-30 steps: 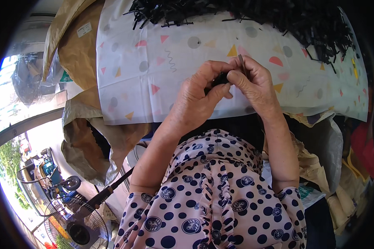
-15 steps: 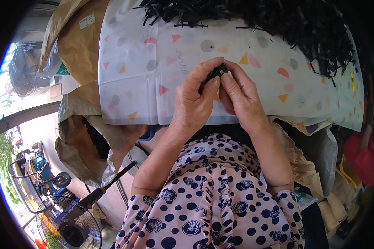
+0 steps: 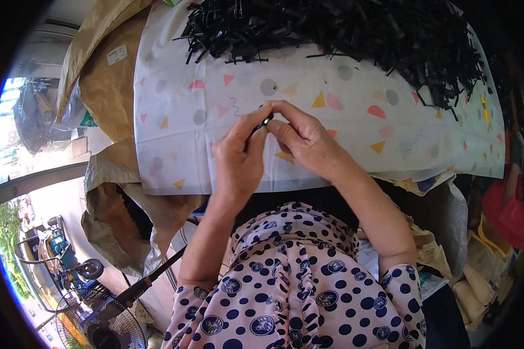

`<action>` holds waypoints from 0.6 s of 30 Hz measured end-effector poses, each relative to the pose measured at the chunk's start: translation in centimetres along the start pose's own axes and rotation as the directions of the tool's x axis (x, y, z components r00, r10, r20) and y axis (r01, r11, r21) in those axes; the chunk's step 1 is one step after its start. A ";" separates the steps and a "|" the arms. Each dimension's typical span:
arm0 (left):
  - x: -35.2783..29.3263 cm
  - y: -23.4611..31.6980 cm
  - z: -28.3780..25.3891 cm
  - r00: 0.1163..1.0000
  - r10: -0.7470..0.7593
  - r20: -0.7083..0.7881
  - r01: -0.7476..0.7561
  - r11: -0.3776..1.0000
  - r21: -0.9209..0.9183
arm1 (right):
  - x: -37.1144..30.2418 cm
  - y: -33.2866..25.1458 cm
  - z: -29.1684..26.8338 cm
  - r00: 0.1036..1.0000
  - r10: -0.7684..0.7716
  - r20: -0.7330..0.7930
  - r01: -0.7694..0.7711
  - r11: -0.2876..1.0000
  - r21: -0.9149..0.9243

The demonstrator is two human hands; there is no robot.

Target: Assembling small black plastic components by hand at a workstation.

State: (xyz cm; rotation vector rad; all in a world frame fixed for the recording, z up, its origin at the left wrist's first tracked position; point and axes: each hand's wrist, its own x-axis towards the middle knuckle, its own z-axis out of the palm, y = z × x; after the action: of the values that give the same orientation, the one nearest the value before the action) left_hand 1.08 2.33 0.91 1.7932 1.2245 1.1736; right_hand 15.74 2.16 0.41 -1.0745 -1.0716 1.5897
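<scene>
Both my hands meet over the near part of a white table cover (image 3: 183,154) printed with coloured shapes. My left hand (image 3: 237,160) is closed around a small black piece (image 3: 266,121), mostly hidden by the fingers. The fingertips of my right hand (image 3: 308,142) pinch its upper end, where a bright glint shows. What kind of part it is, I cannot make out. Beyond my hands, across the far side of the cover, spreads a large heap of thin black strip-like pieces (image 3: 343,32).
A yellow slim tool (image 3: 485,109) lies near the cover's right edge. Brown paper sacks stand at the left (image 3: 113,218) and right (image 3: 448,215) of the table. At lower left is a fan (image 3: 102,326). Something red (image 3: 506,203) hangs at far right.
My hands have moved left and slightly closer to me, still together on the black piece. The view has shifted, so more of the heap shows.
</scene>
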 end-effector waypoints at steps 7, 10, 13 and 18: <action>-5.1 0.2 -17.0 0.881 -0.045 -0.471 0.312 0.804 0.506 | 4.1 -2.1 -10.7 0.825 -0.531 -0.192 0.048 0.404 -0.913; -8.3 -0.6 -23.1 0.850 -0.003 -0.527 0.381 0.694 0.611 | 6.0 -2.1 -13.2 0.806 -0.579 -0.120 -0.124 0.032 -0.992; -11.6 -3.0 -28.7 0.891 -0.082 -0.446 0.437 0.420 0.796 | 7.3 -1.7 -13.6 0.860 -0.500 -0.101 -0.162 -0.081 -0.983; -10.9 -3.8 -27.2 0.959 -0.035 -0.282 0.283 0.187 0.941 | 7.1 -1.2 -13.5 0.805 -0.594 0.015 -0.061 -0.107 -0.992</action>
State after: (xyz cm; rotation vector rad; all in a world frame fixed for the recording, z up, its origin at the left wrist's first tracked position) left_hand -27.08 -5.71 4.54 2.2720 2.6466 0.2900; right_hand 27.45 11.43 -2.95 -1.8148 -2.0010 -0.2827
